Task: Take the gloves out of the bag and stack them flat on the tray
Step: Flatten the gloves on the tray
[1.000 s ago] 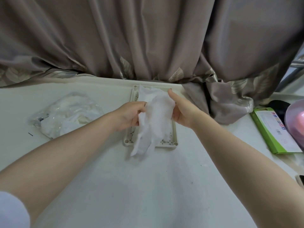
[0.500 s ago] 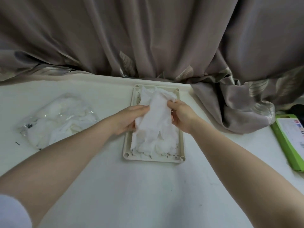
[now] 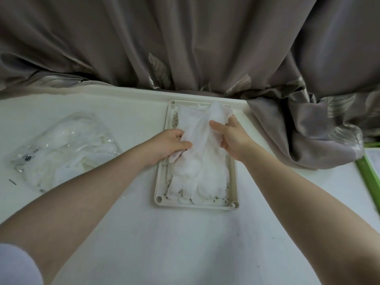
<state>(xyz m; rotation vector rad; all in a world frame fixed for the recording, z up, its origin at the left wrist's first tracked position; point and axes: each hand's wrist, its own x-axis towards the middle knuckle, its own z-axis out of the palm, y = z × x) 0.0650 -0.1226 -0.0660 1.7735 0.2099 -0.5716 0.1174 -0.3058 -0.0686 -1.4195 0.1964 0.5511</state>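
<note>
A cream rectangular tray (image 3: 196,205) lies on the white table near its far edge. White gloves (image 3: 200,182) are stacked in it, fingers pointing toward me. Over the stack I hold one white glove (image 3: 202,130) by its two sides. My left hand (image 3: 168,145) pinches its left edge and my right hand (image 3: 231,136) grips its right edge, cuff end raised toward the curtain. To the left lies the clear plastic bag (image 3: 65,149) with more white gloves inside.
A grey-brown curtain (image 3: 185,44) hangs behind the table and bunches onto it to the right of the tray (image 3: 308,128). A green-edged box (image 3: 370,163) sits at the right edge. A small dark speck (image 3: 12,182) lies far left.
Both hands have lowered the held glove onto the stack, so its fingers now lie within the tray instead of hanging over the near rim. The view shifted slightly right.
</note>
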